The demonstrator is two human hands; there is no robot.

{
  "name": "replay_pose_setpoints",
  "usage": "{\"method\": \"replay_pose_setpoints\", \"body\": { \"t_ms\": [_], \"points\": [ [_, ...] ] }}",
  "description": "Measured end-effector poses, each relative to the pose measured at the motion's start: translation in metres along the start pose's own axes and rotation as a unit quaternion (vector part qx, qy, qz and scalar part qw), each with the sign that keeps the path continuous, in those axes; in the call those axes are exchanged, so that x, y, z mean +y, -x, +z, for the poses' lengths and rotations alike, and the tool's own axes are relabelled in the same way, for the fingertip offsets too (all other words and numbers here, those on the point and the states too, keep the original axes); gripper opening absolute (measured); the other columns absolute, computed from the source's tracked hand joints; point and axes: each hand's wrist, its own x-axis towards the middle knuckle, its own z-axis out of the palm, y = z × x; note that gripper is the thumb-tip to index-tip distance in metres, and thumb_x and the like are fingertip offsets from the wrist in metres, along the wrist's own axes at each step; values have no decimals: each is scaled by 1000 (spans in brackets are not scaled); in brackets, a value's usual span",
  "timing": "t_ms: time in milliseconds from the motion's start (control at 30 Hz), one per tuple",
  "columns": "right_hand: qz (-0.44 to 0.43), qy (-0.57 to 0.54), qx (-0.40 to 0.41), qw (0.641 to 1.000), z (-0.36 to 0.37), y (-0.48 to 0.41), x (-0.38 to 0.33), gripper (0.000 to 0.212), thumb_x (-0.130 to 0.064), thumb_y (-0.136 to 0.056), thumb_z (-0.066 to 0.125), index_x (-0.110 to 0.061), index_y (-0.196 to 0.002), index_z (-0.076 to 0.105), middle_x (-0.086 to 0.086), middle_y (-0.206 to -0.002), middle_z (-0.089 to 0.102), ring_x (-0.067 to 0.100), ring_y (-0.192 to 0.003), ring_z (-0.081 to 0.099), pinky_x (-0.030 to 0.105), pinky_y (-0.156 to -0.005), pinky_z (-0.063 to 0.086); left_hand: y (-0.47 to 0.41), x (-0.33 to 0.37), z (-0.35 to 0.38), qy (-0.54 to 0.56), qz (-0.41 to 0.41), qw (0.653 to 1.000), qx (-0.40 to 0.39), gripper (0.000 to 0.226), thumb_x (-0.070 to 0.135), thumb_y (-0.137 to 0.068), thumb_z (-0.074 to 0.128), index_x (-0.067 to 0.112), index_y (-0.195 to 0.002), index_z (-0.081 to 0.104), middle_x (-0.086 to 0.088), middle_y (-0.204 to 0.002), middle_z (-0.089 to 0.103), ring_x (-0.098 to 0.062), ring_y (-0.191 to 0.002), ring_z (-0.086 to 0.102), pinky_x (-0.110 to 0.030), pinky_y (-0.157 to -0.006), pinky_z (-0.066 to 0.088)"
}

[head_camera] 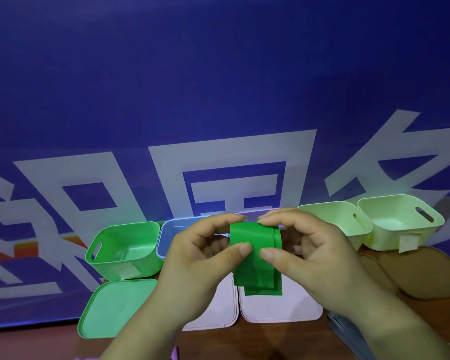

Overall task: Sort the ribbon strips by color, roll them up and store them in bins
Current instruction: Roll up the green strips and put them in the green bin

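Several green ribbon strips (255, 268) are stacked and bent over in the air above the table. My left hand (203, 255) pinches the stack from the left, thumb in front and fingers over the top. My right hand (304, 253) pinches it from the right the same way. The strips' loose ends hang down over a white lid (291, 307). A green bin (125, 249) stands open to the left, with its green lid (115, 307) in front of it. A blue bin (168, 236) sits partly hidden behind my left hand.
Two pale green bins (330, 216) (400, 219) stand at the right, with brown lids (426, 274) in front. A second white lid (218, 307) lies under my left wrist. Blue-grey strips (343, 331) lie at the lower right. A blue banner wall rises right behind the bins.
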Motion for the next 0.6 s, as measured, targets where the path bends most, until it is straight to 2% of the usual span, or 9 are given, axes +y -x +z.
{"method": "replay_pose_setpoints", "body": {
  "t_ms": [100, 233, 367, 500, 600],
  "points": [
    [-11, 12, 6, 1000, 0, -1, 3, 34, -34, -72, 76, -39, -104, 69, -6, -113, 67, 22, -102, 67, 26, -78, 56, -1, 3, 1, 12, -12, 1000, 3, 41, 4, -71, 71, 3, -112, 69, -16, -99, 75, -27, -89, 72, -26, -73, 57],
    [-8, 16, 10, 1000, 0, -2, 5, 32, -34, -72, 76, -38, -104, 70, -7, -109, 68, 22, -100, 68, 30, -81, 58, -2, 3, 2, 9, -10, 1000, -2, 40, 5, -71, 71, 3, -111, 69, -14, -99, 75, -25, -87, 73, -24, -72, 57],
    [8, 2, 8, 1000, 0, -2, 4, 31, -33, -72, 77, -37, -102, 71, -6, -105, 71, 25, -99, 69, 37, -84, 59, -2, -1, -1, -19, -3, 1000, -10, 34, 11, -76, 79, 16, -109, 73, -15, -101, 74, -27, -89, 69, -29, -76, 58],
    [44, -34, 15, 998, 0, -2, 5, 28, -22, -75, 77, -34, -100, 73, -2, -101, 74, 26, -94, 72, 42, -82, 61, -1, -1, -3, -53, 9, 998, -24, 43, 13, -75, 78, 29, -113, 69, -7, -105, 73, -22, -90, 69, -28, -75, 56],
    [65, -56, 12, 996, 0, -4, 3, 22, -24, -78, 78, -32, -99, 74, 1, -100, 74, 27, -93, 72, 41, -80, 61, 0, -3, -4, -75, 38, 996, -33, 47, 18, -73, 80, 31, -116, 66, -4, -114, 71, -29, -100, 68, -40, -82, 57]
  ]
}}
